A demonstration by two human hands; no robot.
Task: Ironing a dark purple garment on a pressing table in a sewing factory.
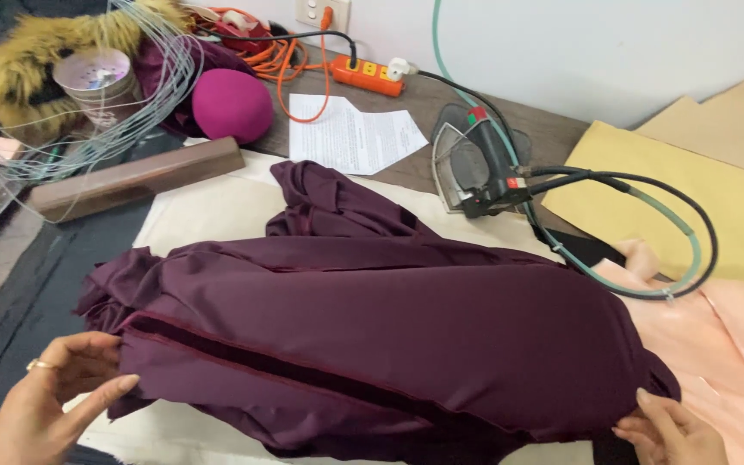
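A dark purple satin garment (372, 327) lies spread across a cream pressing cloth (208, 211), with a darker velvet strip running along its near seam. My left hand (49, 396), wearing a ring, has its fingers apart and its fingertips touch the garment's left end. At the lower right my right hand (669, 430) pinches the garment's right end by its edge. A steam iron (475, 164) rests on its heel behind the garment, away from both hands.
The iron's black cord and green hose (647, 228) loop at the right over peach satin (725, 344) and yellow paper (691, 194). A printed sheet (350, 133), an orange power strip (368, 76), a magenta pressing ham (232, 105) and a wooden block (135, 178) lie at the back.
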